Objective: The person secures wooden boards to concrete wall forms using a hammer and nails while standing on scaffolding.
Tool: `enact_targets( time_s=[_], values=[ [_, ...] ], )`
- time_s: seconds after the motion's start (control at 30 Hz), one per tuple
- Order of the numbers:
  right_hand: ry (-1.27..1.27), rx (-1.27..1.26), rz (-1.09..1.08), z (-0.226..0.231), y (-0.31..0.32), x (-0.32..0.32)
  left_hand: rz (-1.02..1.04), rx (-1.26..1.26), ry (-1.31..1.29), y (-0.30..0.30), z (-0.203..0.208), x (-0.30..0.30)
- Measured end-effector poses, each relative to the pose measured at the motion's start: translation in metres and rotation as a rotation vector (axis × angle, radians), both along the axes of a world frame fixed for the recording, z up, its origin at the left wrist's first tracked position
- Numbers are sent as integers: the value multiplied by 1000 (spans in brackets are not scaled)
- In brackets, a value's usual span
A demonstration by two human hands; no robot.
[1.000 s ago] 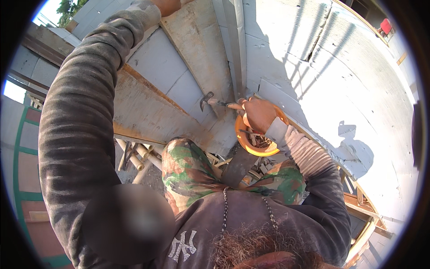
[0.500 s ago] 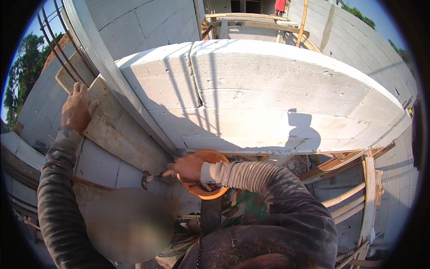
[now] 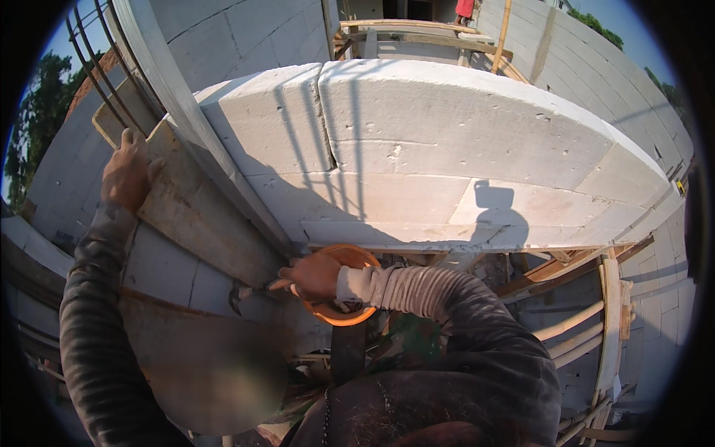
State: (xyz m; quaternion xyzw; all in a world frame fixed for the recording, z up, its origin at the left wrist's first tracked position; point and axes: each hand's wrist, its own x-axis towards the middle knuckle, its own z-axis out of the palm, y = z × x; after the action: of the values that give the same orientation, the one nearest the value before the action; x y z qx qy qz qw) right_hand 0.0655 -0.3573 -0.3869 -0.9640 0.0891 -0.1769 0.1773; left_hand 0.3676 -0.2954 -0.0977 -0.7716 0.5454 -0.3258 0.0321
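At the left, my left hand [image 3: 129, 173] is closed round the edge of a worn, grey-brown wooden board [image 3: 201, 212]. The board lies slanted against an upright metal-grey post [image 3: 195, 134]. In my right hand [image 3: 316, 279] is the handle of a hammer [image 3: 237, 299], its head pointing left, close to the board's lower end. An orange bucket [image 3: 346, 320] is below and behind my right hand, with contents I cannot make out.
A pale block wall [image 3: 424, 149] curves across the front, crossed by shadows. Steel rods [image 3: 100, 71] rise at the upper left. Bamboo poles [image 3: 573, 335] and timber framing stand at the lower right. Far back, a person in red [image 3: 465, 9] is partly visible.
The hammer has shifted slightly left and down, and my right hand's fingers have moved a little. My left hand keeps its place on the board, while the whole view has moved slightly.
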Motion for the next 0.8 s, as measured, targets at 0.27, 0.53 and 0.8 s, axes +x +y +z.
enact_targets(
  time_s=[0.27,0.53,0.8],
  values=[
    [33,47,-25,3,3,-14,-28,-11,-59,-1,-2,6],
    [9,551,-160,-6,31,-26,-32,-4,-52,-1,1,0],
    [158,1480,-228,-38,85,-10,-12,3,-30,-3,1,0]
  ],
)
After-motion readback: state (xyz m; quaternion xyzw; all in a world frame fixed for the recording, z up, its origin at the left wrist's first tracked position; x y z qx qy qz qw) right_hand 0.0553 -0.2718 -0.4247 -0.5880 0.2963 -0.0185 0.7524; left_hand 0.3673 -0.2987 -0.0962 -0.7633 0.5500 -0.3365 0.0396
